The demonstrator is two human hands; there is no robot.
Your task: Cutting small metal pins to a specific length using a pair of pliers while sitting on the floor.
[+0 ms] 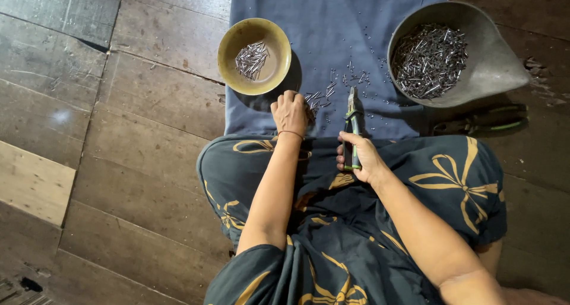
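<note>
Green-handled pliers (352, 127) are gripped tight in the right hand (363, 157), while small metal pins (316, 100) on the blue cloth (332, 38) are being pinched by the curled left hand (290, 112).

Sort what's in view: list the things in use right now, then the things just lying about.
In use:
- left hand on small metal pieces on the blue cloth
- right hand holding green-handled pliers
- round yellow bowl with a few pieces
- grey metal pan full of pieces

Lying about:
- second green-handled tool on the wooden floor, beside the pan
</note>
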